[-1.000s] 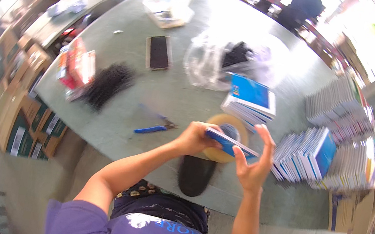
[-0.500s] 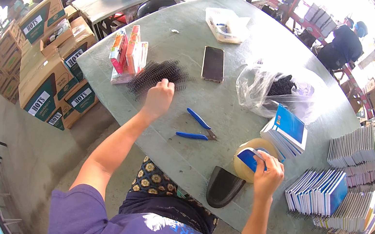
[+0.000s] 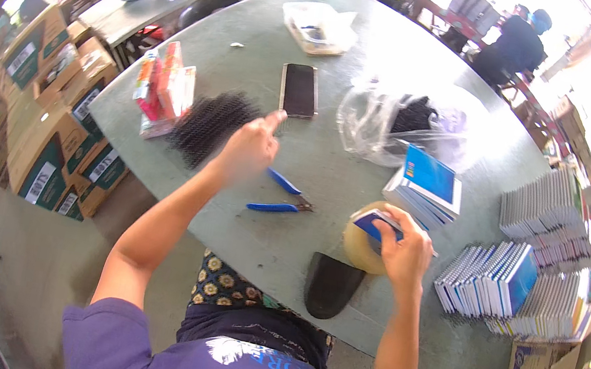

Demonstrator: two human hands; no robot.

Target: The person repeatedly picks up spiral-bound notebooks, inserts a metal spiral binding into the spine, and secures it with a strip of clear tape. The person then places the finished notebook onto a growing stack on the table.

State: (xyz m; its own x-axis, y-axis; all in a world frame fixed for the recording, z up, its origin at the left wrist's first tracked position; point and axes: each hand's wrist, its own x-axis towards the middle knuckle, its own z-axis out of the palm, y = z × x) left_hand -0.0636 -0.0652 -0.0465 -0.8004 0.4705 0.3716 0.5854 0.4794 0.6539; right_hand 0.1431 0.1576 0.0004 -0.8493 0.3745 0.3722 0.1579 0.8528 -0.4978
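In the head view, the right hand [image 3: 409, 255] is clamped on a small blue-covered notebook [image 3: 369, 225], over the round yellowish tape roll [image 3: 359, 253]. The left hand [image 3: 248, 148], apart from it, is beside the heap of thin black spiral coils [image 3: 205, 128]; whether its fingers grip one, I cannot tell.

Blue booklet [image 3: 373, 221] in the right hand [image 3: 407, 250], left hand [image 3: 249, 148] beside black coils [image 3: 204, 126]
The booklet, held at a tilt, partly covers a tape roll [image 3: 359, 254] on the desk [image 3: 341, 192]; the left hand's grip is unclear. Blue-handled pliers [image 3: 273, 206] lie spread between the hands, with a phone [image 3: 299, 91] just beyond the left.
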